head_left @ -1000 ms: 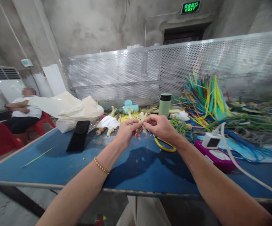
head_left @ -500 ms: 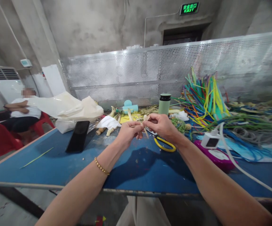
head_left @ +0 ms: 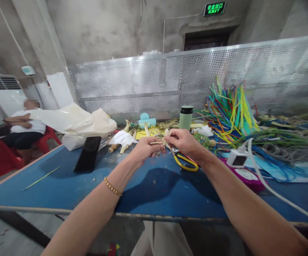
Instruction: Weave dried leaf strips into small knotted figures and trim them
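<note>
My left hand (head_left: 146, 148) and my right hand (head_left: 182, 141) meet above the blue table (head_left: 95, 199). Between their fingertips is a small piece of pale, straw-like strips (head_left: 165, 143), with several ends sticking out. My left hand is closed on its left side, where a thin strip lies along the fingers. Thumb and fingers of my right hand pinch it from the right. Just beyond and below the right hand lie scissors with yellow handles (head_left: 182, 164), their blades partly hidden.
A black phone (head_left: 88, 154) and a white bag (head_left: 90, 122) lie left. A green flask (head_left: 186, 119), colourful strips (head_left: 231, 110) and a white charger (head_left: 238, 158) on a magenta box (head_left: 252, 181) stand right. A seated person (head_left: 27, 122) is at far left.
My hands have drawn slightly apart and the straw piece has turned, showing more strip ends. A pale strip that pointed down below the fingers no longer shows there.
</note>
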The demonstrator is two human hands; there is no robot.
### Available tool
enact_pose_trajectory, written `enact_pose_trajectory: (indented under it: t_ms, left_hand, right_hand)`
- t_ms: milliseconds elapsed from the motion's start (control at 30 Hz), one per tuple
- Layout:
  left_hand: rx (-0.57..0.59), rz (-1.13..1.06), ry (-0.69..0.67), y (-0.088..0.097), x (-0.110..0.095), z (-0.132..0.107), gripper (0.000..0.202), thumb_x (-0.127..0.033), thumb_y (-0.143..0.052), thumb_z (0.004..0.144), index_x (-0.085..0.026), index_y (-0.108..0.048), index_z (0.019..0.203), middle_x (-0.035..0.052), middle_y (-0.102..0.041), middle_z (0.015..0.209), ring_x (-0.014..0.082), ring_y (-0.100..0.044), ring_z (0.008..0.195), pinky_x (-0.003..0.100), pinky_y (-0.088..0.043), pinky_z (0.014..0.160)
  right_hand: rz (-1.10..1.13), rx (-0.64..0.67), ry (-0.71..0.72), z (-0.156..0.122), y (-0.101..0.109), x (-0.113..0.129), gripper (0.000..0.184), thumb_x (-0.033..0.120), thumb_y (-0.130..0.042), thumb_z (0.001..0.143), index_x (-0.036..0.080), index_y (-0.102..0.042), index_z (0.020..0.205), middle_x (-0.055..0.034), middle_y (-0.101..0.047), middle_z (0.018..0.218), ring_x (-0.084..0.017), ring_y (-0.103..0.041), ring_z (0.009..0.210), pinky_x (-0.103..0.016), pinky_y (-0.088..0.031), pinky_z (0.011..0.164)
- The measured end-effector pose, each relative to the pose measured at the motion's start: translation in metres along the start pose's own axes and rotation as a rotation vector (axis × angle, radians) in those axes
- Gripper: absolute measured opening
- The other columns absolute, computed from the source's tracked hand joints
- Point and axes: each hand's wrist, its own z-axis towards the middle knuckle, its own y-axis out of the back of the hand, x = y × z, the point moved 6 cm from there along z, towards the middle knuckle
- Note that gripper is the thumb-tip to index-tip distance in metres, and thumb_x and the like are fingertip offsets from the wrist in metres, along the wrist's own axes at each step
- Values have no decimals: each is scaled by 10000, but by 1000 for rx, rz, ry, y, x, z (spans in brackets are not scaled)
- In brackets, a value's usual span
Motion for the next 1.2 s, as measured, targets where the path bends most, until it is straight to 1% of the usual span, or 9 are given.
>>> enact_pose_trajectory:
  t_ms: [200, 300, 400, 633, 700, 800, 933, 1033, 1200]
  left_hand:
    - [3, 69, -19, 9, 0, 1, 208, -319, -782, 690, -138, -747, 787, 78, -704, 733, 94, -452, 562, 240, -286, 522]
    - [-45, 65, -65, 12, -2, 2, 231, -375, -748, 735, -147, -750, 776, 55, -668, 695, 94, -446, 563, 245, -296, 532]
    - [-87, 74, -101, 10, -7, 1, 225, -353, -749, 734, -138, -712, 683, 35, -623, 623, 96, -465, 565, 241, -335, 556]
    - [-74, 8, -118, 1, -10, -1, 223, -271, -726, 726, -139, -604, 594, 20, -616, 572, 90, -508, 518, 227, -384, 551]
    - [-78, -8, -108, 2, -8, 0, 198, -250, -712, 737, -135, -608, 614, 22, -624, 578, 87, -519, 512, 222, -382, 539]
    - [-91, -66, -76, 4, -4, 2, 125, -232, -720, 739, -126, -652, 742, 24, -645, 630, 94, -560, 526, 228, -410, 549]
    - [-41, -194, -16, 2, 1, 2, 160, -231, -731, 739, -118, -627, 783, 33, -651, 667, 150, -653, 584, 283, -481, 629]
    - [7, -231, 10, -1, 1, 1, 163, -224, -731, 741, -112, -622, 788, 61, -675, 712, 157, -669, 610, 263, -456, 614]
    - [168, -195, 12, -10, 1, -2, 226, -284, -748, 745, -79, -684, 817, 126, -704, 847, 173, -675, 689, 319, -484, 729]
  right_hand:
    - [14, 22, -36, -2, 0, 3, 235, 332, -603, 795, 162, -573, 637, -7, -575, 558, -118, -507, 541, -242, -388, 533]
    - [19, 30, -48, -3, -1, 5, 227, 325, -616, 782, 163, -573, 630, 0, -567, 546, -119, -513, 531, -243, -389, 529]
    - [-11, 52, -41, -2, -3, 5, 201, 297, -625, 764, 155, -587, 626, -2, -580, 544, -116, -514, 517, -238, -373, 509]
    - [52, 65, -46, 0, -6, 0, 185, 314, -618, 779, 151, -616, 690, -29, -663, 609, -123, -548, 527, -237, -389, 502]
    - [65, 54, -51, 0, -6, -1, 197, 326, -625, 773, 157, -601, 675, -29, -659, 600, -124, -548, 523, -239, -396, 500]
    - [77, 27, -46, 0, -6, 1, 219, 342, -644, 754, 166, -576, 642, -13, -621, 563, -123, -538, 509, -240, -394, 490]
    - [72, 13, -60, 0, -6, 3, 234, 354, -661, 740, 171, -564, 630, 2, -587, 536, -124, -529, 501, -243, -389, 486]
    - [69, 12, -58, 0, -6, 4, 261, 368, -658, 747, 173, -550, 612, 4, -566, 514, -123, -517, 497, -247, -388, 490]
    - [110, -12, -26, -1, -2, 4, 241, 354, -634, 770, 174, -545, 635, 3, -561, 548, -119, -515, 524, -245, -407, 510]
